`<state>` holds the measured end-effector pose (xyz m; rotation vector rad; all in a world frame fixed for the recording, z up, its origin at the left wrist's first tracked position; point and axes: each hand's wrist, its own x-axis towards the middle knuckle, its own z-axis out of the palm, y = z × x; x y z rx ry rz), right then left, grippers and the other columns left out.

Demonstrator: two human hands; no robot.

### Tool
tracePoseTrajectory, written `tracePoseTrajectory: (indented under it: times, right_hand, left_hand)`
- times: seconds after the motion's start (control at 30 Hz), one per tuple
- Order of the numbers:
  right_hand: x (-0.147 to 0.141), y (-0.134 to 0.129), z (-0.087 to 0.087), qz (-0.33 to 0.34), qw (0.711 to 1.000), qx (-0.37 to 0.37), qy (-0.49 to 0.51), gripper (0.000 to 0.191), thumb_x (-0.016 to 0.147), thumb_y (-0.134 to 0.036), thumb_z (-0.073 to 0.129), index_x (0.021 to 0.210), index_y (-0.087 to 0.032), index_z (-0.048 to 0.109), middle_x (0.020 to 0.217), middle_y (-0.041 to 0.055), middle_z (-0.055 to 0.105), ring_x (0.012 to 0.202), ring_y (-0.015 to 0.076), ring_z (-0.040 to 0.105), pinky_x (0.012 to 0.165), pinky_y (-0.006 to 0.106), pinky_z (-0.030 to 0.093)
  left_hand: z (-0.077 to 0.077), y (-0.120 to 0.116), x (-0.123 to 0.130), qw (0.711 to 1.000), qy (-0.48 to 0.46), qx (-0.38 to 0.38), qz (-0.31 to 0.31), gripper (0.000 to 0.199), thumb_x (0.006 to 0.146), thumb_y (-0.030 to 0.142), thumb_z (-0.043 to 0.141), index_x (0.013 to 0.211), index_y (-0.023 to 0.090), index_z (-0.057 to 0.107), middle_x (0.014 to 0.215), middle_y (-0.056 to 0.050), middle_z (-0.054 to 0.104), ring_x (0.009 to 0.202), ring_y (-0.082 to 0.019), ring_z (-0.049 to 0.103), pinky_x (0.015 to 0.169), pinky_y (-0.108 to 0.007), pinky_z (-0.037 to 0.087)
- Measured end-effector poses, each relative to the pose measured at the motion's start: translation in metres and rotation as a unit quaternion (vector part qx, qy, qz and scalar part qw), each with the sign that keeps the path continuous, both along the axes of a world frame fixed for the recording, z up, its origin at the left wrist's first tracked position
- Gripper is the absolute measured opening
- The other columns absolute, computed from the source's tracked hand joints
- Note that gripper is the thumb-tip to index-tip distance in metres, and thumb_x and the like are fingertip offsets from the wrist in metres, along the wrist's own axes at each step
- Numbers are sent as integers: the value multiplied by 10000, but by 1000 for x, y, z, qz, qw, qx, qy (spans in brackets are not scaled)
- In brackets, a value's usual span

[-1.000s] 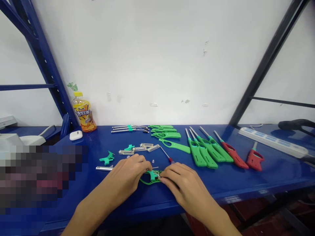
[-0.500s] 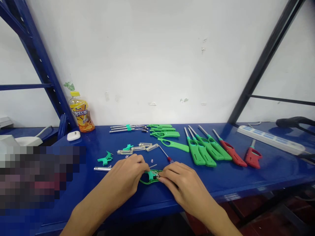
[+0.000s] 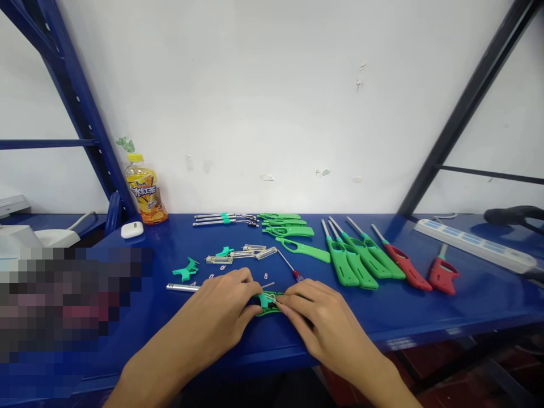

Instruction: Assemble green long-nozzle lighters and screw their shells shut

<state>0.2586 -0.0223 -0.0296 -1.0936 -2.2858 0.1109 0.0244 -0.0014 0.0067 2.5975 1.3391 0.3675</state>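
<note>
An opened green utility lighter shell (image 3: 264, 312) lies near the table's front edge, with a teal inner piece (image 3: 266, 300), a pale wire and a small black part in it. The thumb and fingers of my left hand (image 3: 229, 300) are closed on the lighter's left end, by the teal piece. From the right, my right hand (image 3: 321, 310) pinches at the lighter's other end, its fingertips by the wire and the black part. A metal lighter tube (image 3: 181, 287) sticks out left of my left hand. My fingers hide much of the shell.
Behind my hands lie clear fuel tanks (image 3: 243, 254), a screwdriver (image 3: 289, 266) and a teal trigger piece (image 3: 185, 270). Several green lighters (image 3: 342, 269) and red lighters (image 3: 408, 266) lie to the right, near a power strip (image 3: 476, 243). A drink bottle (image 3: 147, 192) stands back left.
The whole view has shifted slightly. My left thumb now lies lower against the teal piece, and my right fingertips stay at the lighter's wire end.
</note>
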Motion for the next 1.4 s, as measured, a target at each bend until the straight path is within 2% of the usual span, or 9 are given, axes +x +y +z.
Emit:
tracePoseTrajectory:
  times: [0.3,0.57,0.83,1.07,1.27,1.4]
  right_hand:
    - [1,2,-4,-2,1000,22,-11,194,1079,-217,552,1017,-228,735,984,22,757,895,212,671,865,370,480]
    - [0,2,-5,-3,996,80,-29,222,1087,-226,540,914,-214,679,905,2,747,781,199,638,766,352,423]
    - [-1,1,-5,8,994,105,-27,157,1073,-225,566,1029,-224,716,932,7,745,792,196,637,792,352,443]
    - [-1,-1,-2,18,996,82,-27,156,1062,-200,567,1088,-222,719,984,24,739,867,210,654,876,377,470]
    - [0,-1,1,31,996,85,-28,183,1062,-196,559,1132,-224,726,988,32,742,860,206,653,850,375,475]
    - [0,-1,-1,37,995,86,-28,138,1038,-280,641,1117,-212,731,989,31,750,862,212,657,827,379,474]
  left_hand:
    - [3,-1,5,1000,25,-3,10,156,1031,215,548,1063,232,700,1075,-57,667,960,-287,682,799,-415,490]
    - [5,-3,5,1000,23,-12,7,125,1028,198,537,1046,221,659,1076,-54,658,966,-284,673,805,-424,483]
    - [2,-4,4,1000,0,-8,4,140,1025,209,520,1073,250,645,1087,-36,641,977,-266,657,803,-410,462]
    - [3,-4,3,1000,-9,-20,5,97,1000,215,564,1053,238,642,1090,-41,631,995,-263,644,824,-402,463]
    - [5,-5,2,1000,-16,-25,10,86,985,192,582,1028,237,641,1064,-37,635,979,-253,636,835,-395,457]
    - [5,-5,1,999,-23,-28,9,77,982,186,590,1018,234,638,1055,-29,630,985,-249,632,840,-394,455]
